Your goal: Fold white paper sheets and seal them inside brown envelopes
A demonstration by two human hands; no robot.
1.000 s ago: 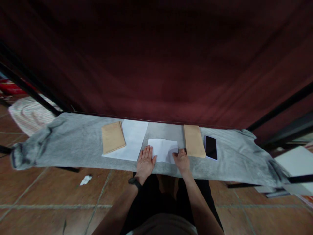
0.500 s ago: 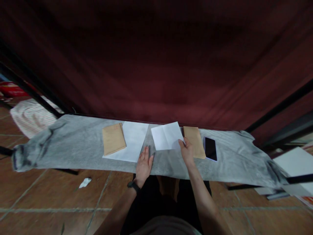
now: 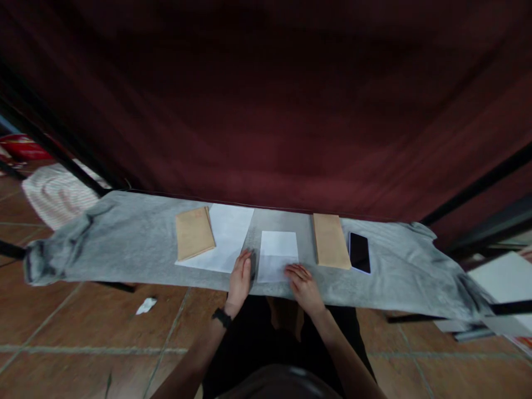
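Note:
A creased white sheet (image 3: pixel 277 255) lies flat on the grey cloth between my hands. My right hand (image 3: pixel 304 286) rests on its lower right corner, palm down, with nothing gripped and the fingers stretched out. Just left of the sheet, my left hand (image 3: pixel 241 280) stands on its edge with straight fingers, near a larger white paper (image 3: pixel 230 233). On that paper's left part lies a folded brown paper packet (image 3: pixel 194 234). Right of the small sheet is a brown envelope (image 3: pixel 331 241), and beside it a dark-screened phone (image 3: pixel 359 252).
The narrow bench under the grey cloth (image 3: pixel 137 238) stands before a dark red curtain (image 3: pixel 266 138). Black metal bars rise at both sides. A striped cloth (image 3: pixel 62 191) hangs at left, and a white scrap (image 3: pixel 146 305) lies on the tiled floor.
The small white sheet, held up in my right hand before, now lies flat and nearer to me. My right hand has let go and moved down and left. My left hand has turned onto its edge.

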